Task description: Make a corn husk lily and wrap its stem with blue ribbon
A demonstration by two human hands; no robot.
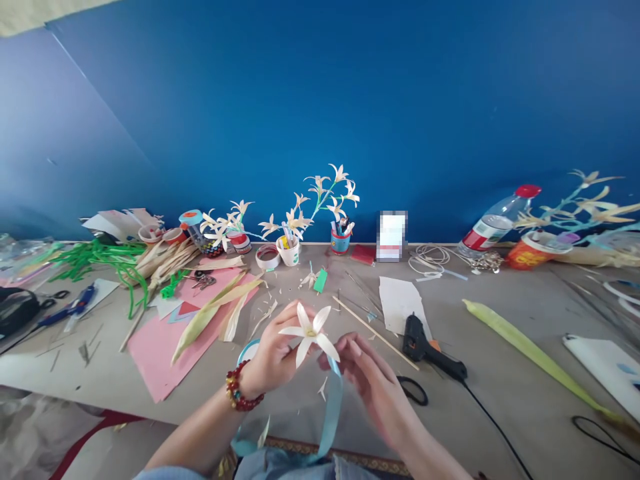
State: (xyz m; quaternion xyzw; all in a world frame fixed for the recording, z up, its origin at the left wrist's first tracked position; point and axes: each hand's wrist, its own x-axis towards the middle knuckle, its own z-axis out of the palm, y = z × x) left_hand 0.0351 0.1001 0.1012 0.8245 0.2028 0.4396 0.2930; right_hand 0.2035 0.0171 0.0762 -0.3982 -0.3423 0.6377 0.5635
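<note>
My left hand (277, 350) is closed around the underside of a pale artificial flower (311, 330), whose five narrow petals face up toward me. The flower's stem is hidden behind petals and fingers. From just below the petals a light blue ribbon (333, 413) hangs down to my lap. My right hand (375, 383) is at the ribbon's upper end, thumb and fingers pinched on it beside the flower. Part of a light blue ring (249, 351) shows behind my left wrist, which wears a red bead bracelet (240, 387).
A black glue gun (430, 350) with a cord lies to the right, near a thin wooden stick (375, 332) and a green husk (530, 357). Pink paper (160, 353) lies left. Cups of finished flowers (289, 252) and a plastic bottle (493, 227) line the blue wall.
</note>
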